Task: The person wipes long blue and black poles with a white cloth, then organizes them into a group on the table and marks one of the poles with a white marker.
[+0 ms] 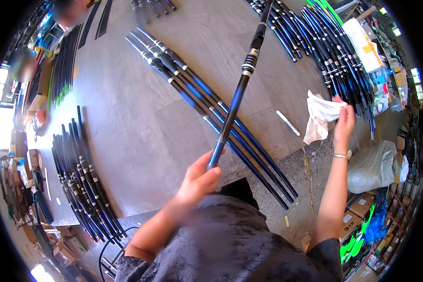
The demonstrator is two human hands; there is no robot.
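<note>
Rod bundles, white marker on table.

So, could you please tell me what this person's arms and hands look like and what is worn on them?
Both forearms are bare. The left hand wears nothing visible; the right hand has a thin silver bracelet at the wrist. Short sleeves of a dark grey mottled shirt end above the elbows.

A single head-worn fisheye view is looking steeply down from above the person's chest, facing forward across the grey table. It is sitting close to the hands, whose forearms are entering from the lower edge. The wide lens is bending the table's edges toward the dark rim and taking in cluttered floor at both sides.
</note>
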